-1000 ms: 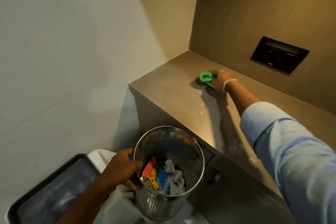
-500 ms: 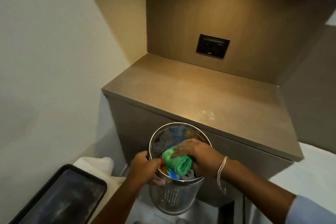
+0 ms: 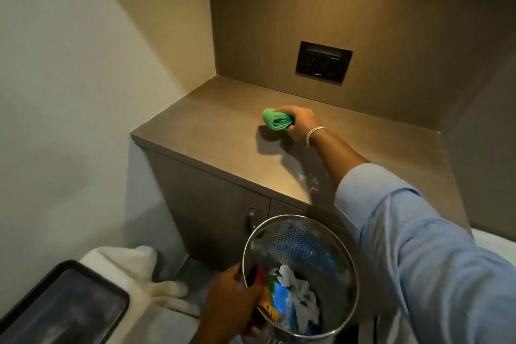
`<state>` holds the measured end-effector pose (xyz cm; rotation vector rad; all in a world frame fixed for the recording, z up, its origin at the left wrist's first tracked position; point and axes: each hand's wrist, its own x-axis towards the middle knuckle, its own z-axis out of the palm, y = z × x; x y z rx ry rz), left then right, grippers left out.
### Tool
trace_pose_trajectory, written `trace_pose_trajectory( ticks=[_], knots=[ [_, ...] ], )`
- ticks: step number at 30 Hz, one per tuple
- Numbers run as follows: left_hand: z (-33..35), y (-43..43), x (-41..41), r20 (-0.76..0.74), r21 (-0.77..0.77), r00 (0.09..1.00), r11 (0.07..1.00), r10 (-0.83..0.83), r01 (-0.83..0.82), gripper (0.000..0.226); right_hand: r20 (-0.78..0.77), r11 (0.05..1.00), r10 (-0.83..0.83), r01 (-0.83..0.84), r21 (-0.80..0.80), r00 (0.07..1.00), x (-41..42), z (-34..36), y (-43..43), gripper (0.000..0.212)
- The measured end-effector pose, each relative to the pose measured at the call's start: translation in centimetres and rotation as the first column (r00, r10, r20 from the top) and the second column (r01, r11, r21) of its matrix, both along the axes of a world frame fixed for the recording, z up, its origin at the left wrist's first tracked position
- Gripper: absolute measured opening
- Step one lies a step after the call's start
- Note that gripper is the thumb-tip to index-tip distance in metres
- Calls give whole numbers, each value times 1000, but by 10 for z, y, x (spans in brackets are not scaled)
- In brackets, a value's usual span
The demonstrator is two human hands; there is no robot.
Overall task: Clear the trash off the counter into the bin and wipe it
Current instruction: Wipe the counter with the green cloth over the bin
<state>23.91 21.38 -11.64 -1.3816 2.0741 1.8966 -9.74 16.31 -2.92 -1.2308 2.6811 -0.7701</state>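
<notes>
- both grips are closed on something: the right hand (image 3: 303, 123) is clamped around a rolled green cloth (image 3: 277, 119), and the left hand (image 3: 233, 300) is closed on the near rim of the bin (image 3: 304, 234), fingers hooked over the edge.
- the cloth is pressed to the counter (image 3: 212, 131) toward its back middle, below the dark socket panel (image 3: 323, 61) on the rear wall; its shadow is thrown just to the near side.
- the bin, a perforated metal cylinder, is held in front of the cabinet and below the counter edge, tilted toward the camera; coloured wrappers (image 3: 275, 293) and crumpled white paper (image 3: 298, 288) are seen inside.
- no loose trash is seen on the counter, so clearing is judged done and wiping judged under way.
- a whitish smear (image 3: 310, 180) is visible near the front edge, beside the sleeve (image 3: 418, 232); it could be missed if strokes are kept to the back, or picked up by the cuff if the arm is dragged over it.
- because the cloth is rolled tight, only a narrow band is likely in contact; streaks could be left unless it is opened out.
- the bin is carried by one hand at one side of the rim only; if attention is given to wiping, it could be tipped further and the paper spilled onto the floor.
- a long reach toward the far corner could bring the cloth against the socket panel, a risk if the cloth is damp, which cannot be told.
</notes>
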Motion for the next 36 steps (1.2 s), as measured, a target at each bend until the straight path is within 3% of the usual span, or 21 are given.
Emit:
trace_pose_trajectory(
  ticks=[4, 7, 9, 12, 14, 15, 18, 21, 25, 27, 29, 31, 33, 36],
  knots=[
    [2, 14, -9, 13, 1, 1000, 1000, 16, -16, 27, -53, 936, 259, -238, 260, 964, 19, -7, -1, 50],
    [9, 26, -9, 22, -50, 999, 998, 40, -39, 27, 0, 830, 393, -354, 432, 920, 24, 10, 38, 46],
    [9, 31, -9, 32, -48, 998, 997, 58, -57, 24, 22, 826, 405, -376, 420, 914, 20, 21, 57, 44],
    [4, 40, -11, -5, -22, 998, 997, 69, -69, 23, -7, 914, 272, -256, 315, 962, 14, 20, 71, 51],
    [2, 50, -11, -15, -6, 998, 998, 62, -62, 15, 7, 921, 229, -219, 322, 973, 25, 12, 79, 53],
    [1, 55, -9, -20, 1, 998, 998, 62, -62, 6, 4, 906, 250, -236, 351, 968, 35, 8, 86, 53],
    [-9, 64, -3, -49, -6, 996, 997, 80, -81, 22, -64, 848, 373, -312, 428, 926, 83, 1, 126, 55],
    [-24, 76, 2, -97, 21, 989, 993, 114, -113, 23, -95, 863, 377, -312, 396, 921, 141, -29, 197, 63],
    [-89, 86, 7, -52, -39, 995, 995, 91, -93, 41, -86, 881, 323, -266, 392, 943, 225, -146, 276, 74],
    [-146, 93, 3, -30, -37, 997, 997, 64, -65, 47, 63, 894, 179, -189, 405, 982, 235, -211, 289, 71],
    [-214, 104, 3, 4, -16, 1000, 1000, 27, -26, 42, 153, 895, 83, -141, 423, 985, 237, -280, 298, 68],
    [-283, 111, 6, 50, 18, 999, 1000, -17, 16, 33, 144, 893, 37, -98, 440, 989, 232, -347, 302, 67],
    [-358, 117, 8, 94, 11, 993, 997, -73, 72, 33, 170, 794, 98, -180, 581, 981, 225, -417, 309, 60],
    [-458, 119, 5, 127, -33, 988, 995, -93, 98, 34, 237, 567, 164, -288, 772, 958, 218, -507, 316, 48]
  ],
)
